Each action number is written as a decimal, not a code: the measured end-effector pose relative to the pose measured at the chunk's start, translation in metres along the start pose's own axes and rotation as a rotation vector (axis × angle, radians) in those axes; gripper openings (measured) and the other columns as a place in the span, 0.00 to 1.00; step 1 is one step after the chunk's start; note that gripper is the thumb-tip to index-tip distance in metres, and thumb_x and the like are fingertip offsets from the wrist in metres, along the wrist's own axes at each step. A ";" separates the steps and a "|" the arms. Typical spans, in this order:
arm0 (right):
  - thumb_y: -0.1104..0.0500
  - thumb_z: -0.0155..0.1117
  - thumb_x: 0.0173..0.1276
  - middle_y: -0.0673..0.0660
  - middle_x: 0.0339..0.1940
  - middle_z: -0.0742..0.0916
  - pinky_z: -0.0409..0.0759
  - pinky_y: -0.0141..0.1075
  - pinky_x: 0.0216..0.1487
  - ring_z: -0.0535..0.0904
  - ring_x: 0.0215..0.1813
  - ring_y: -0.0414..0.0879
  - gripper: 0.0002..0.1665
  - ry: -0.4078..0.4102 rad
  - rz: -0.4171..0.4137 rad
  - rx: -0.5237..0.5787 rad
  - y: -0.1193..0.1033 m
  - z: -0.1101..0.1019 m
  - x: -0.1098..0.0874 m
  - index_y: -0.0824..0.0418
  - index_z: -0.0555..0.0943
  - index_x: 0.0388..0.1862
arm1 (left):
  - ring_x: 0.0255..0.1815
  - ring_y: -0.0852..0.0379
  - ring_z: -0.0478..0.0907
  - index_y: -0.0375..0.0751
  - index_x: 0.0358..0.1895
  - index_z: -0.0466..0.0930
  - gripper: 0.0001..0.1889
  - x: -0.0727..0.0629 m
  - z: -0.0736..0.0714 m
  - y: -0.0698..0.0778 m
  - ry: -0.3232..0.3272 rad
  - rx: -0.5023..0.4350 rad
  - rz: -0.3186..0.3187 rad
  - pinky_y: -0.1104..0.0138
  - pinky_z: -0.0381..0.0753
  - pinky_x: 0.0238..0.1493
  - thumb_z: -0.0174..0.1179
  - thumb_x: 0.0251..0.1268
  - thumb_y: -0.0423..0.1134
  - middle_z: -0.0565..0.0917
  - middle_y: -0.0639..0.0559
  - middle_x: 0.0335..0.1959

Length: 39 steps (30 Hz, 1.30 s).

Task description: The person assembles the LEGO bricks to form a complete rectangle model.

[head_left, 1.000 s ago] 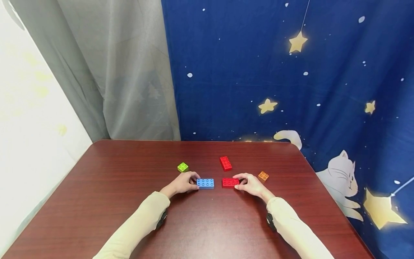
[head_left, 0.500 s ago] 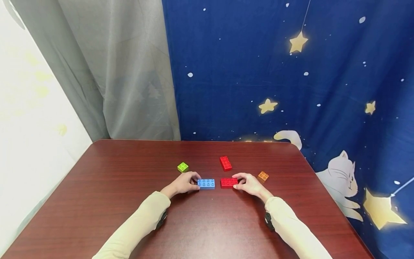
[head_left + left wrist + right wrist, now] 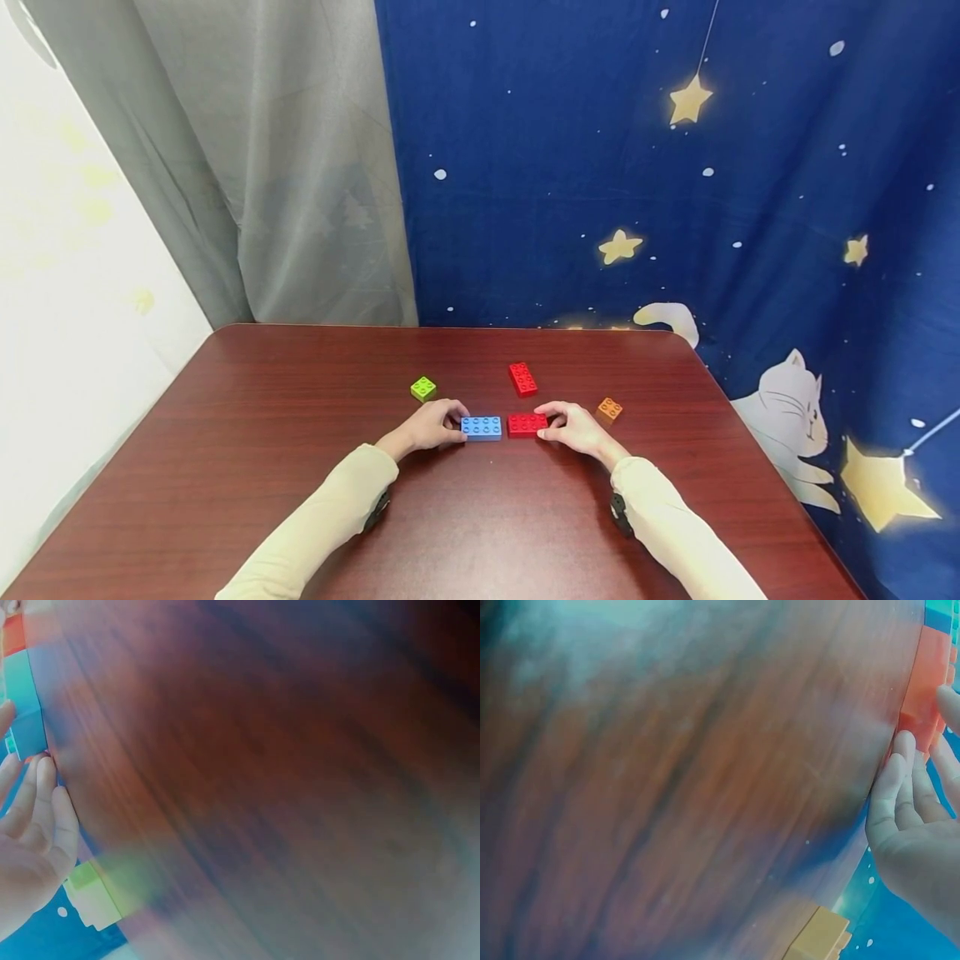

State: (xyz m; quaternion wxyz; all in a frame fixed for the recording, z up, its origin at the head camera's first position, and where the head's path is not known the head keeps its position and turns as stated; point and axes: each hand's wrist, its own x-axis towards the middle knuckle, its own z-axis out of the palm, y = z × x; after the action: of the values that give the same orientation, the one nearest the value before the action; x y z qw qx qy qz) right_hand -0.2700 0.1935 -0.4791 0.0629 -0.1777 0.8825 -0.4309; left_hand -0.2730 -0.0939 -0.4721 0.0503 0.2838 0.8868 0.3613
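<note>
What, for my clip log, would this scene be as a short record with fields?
Left hand: grips the left end of the blue brick
Right hand: grips the right end of the near red brick
Gripped bricks: end to end, narrow gap between
Far red brick: beyond the near red brick
Green brick: beyond the left hand
Orange brick: right of the right hand
Surface: brown table

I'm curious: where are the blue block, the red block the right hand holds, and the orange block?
Blue block (image 3: 481, 427): head view, middle of its studded top.
Held red block (image 3: 526, 425): head view, on its studded top.
Orange block (image 3: 611, 408): head view, on its studded top.
</note>
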 end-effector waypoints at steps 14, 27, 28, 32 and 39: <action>0.61 0.68 0.50 0.53 0.29 0.79 0.72 0.34 0.23 0.73 0.26 0.43 0.20 -0.003 -0.022 -0.001 0.002 0.004 0.002 0.62 0.78 0.45 | 0.27 0.59 0.71 0.36 0.37 0.76 0.13 0.001 0.002 0.000 0.004 0.013 0.009 0.70 0.71 0.30 0.66 0.46 0.33 0.76 0.49 0.29; 0.61 0.69 0.50 0.55 0.31 0.80 0.72 0.33 0.22 0.73 0.26 0.43 0.20 -0.003 -0.044 -0.005 0.001 0.006 0.001 0.63 0.78 0.44 | 0.28 0.60 0.70 0.37 0.38 0.76 0.13 0.002 0.003 0.001 0.000 0.034 -0.001 0.69 0.70 0.30 0.65 0.48 0.35 0.75 0.51 0.30; 0.61 0.69 0.50 0.55 0.30 0.80 0.71 0.32 0.22 0.73 0.26 0.43 0.21 -0.003 -0.048 -0.005 0.001 0.006 0.001 0.64 0.78 0.44 | 0.28 0.60 0.70 0.37 0.38 0.76 0.13 0.002 0.003 0.001 0.000 0.036 -0.001 0.69 0.70 0.30 0.65 0.48 0.35 0.75 0.51 0.30; 0.60 0.69 0.50 0.54 0.28 0.80 0.71 0.32 0.22 0.73 0.26 0.43 0.21 -0.006 -0.054 -0.012 0.000 0.005 0.002 0.64 0.78 0.44 | 0.28 0.59 0.71 0.37 0.38 0.76 0.13 0.002 0.004 0.001 -0.001 0.035 -0.001 0.69 0.70 0.30 0.65 0.48 0.35 0.75 0.52 0.30; 0.61 0.68 0.51 0.52 0.28 0.79 0.72 0.33 0.23 0.73 0.26 0.42 0.20 -0.011 -0.055 -0.023 -0.002 0.004 0.001 0.63 0.78 0.44 | 0.27 0.59 0.70 0.37 0.39 0.76 0.14 0.002 0.005 0.001 0.002 0.040 0.005 0.70 0.71 0.30 0.65 0.48 0.36 0.74 0.52 0.30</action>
State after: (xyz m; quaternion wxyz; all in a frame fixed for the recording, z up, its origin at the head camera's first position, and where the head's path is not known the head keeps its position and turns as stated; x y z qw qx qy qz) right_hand -0.2690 0.1894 -0.4805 0.0539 -0.2049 0.8819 -0.4212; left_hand -0.2730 -0.0895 -0.4751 0.0431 0.2865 0.8932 0.3438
